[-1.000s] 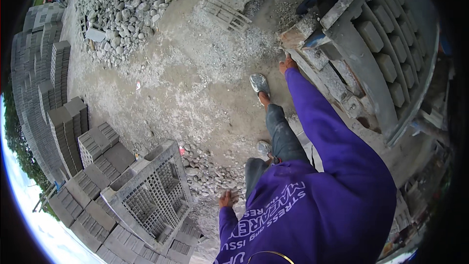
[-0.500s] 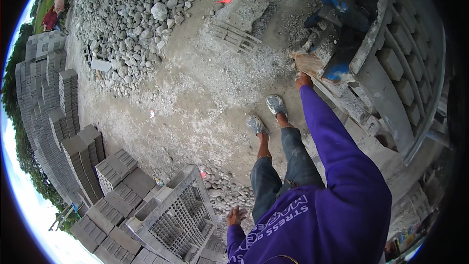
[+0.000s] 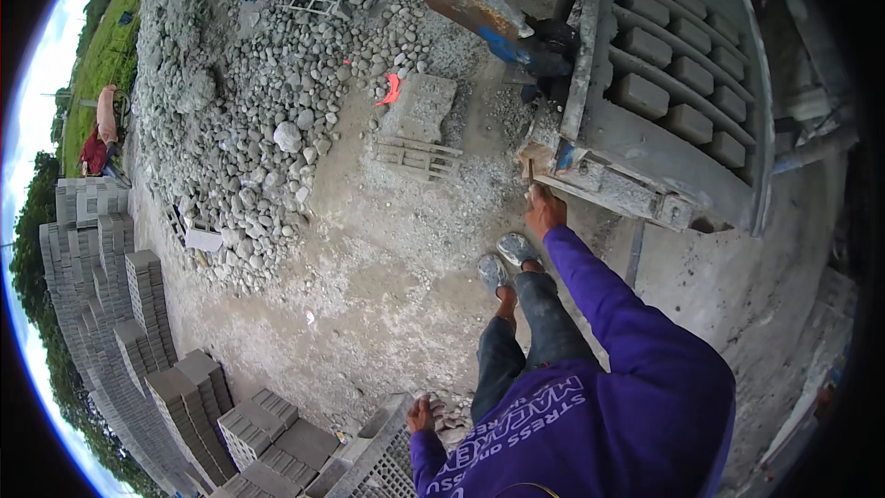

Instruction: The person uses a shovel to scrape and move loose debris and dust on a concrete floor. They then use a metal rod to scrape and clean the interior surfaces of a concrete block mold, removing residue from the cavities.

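Note:
My right hand (image 3: 546,212) is closed on a short thin rod (image 3: 530,170), which sticks up beside the worn corner of a block-making machine (image 3: 636,192). Rust and blue paint show on the machine's metal parts. On its upper side, rows of raised grey blocks (image 3: 690,77) stand between the bars. Low on my left, my left hand (image 3: 422,413) hangs with nothing visible in it, its fingers loosely bent and apart. Nearest to it is a grey concrete piece with a grid of holes (image 3: 385,472). I cannot see whether the hand touches it.
Stacks of grey concrete blocks (image 3: 189,397) line the left side. A heap of stones and gravel (image 3: 249,111) lies ahead. Near it are a flat slab (image 3: 419,109), a slatted frame (image 3: 417,157) and a red scrap (image 3: 391,88). Packed dirt (image 3: 369,277) lies around my feet.
My view has shifted, showing more of the machine's top. My right hand is closer to my body, with the rod now showing above it. My left hand stays low at my side.

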Demonstrator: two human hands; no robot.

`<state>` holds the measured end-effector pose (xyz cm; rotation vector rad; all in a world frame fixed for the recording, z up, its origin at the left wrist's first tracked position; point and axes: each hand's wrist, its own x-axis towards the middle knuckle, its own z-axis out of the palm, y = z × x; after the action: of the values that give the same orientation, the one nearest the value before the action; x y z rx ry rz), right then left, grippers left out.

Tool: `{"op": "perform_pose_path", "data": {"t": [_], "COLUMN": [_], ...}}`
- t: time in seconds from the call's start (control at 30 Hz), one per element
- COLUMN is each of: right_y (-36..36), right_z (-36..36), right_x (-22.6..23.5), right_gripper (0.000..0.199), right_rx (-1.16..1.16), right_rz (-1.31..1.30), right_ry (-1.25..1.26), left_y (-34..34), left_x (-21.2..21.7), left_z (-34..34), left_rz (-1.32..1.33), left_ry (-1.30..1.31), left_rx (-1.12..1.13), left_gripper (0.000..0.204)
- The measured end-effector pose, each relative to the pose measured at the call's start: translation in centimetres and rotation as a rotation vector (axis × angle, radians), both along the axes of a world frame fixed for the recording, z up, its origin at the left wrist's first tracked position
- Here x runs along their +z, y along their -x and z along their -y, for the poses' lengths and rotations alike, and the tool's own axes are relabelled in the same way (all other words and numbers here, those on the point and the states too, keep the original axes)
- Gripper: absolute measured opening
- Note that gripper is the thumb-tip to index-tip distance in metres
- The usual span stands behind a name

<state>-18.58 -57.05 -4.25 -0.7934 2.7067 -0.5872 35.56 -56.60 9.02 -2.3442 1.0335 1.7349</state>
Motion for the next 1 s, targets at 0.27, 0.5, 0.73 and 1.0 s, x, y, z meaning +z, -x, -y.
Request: {"op": "perform_pose_path", "data": {"t": [0.27, 0.5, 0.73, 1.0], "right_y": [6.5, 14.3, 25.4, 28.4], "right_z": [-8.1, -16.1, -23.9, -21.1], "right_x": [30.3, 46.4, 48.8, 44.9], "right_gripper": [0.012, 0.028, 0.028, 0.031], "right_rx": [0.056, -0.419, 0.046, 0.038], "right_rz": [-0.376, 0.013, 0.326, 0.414], "right_ry": [0.524, 1.521, 1.835, 1.612], "left_y": [18.9, 44.5, 65.0, 67.5], "left_x": [6.6, 29.0, 43.4, 36.1], "left_z": [25.6, 40.1, 50.5, 54.3], "left_rz": [-0.272, -0.516, -0.313, 0.227], "left_ry": [0.623, 1.35, 1.655, 1.861], "left_rx": [-0.223, -0.397, -0.371, -0.821], "left_gripper": [0.049, 0.054, 0.06, 0.053]}}
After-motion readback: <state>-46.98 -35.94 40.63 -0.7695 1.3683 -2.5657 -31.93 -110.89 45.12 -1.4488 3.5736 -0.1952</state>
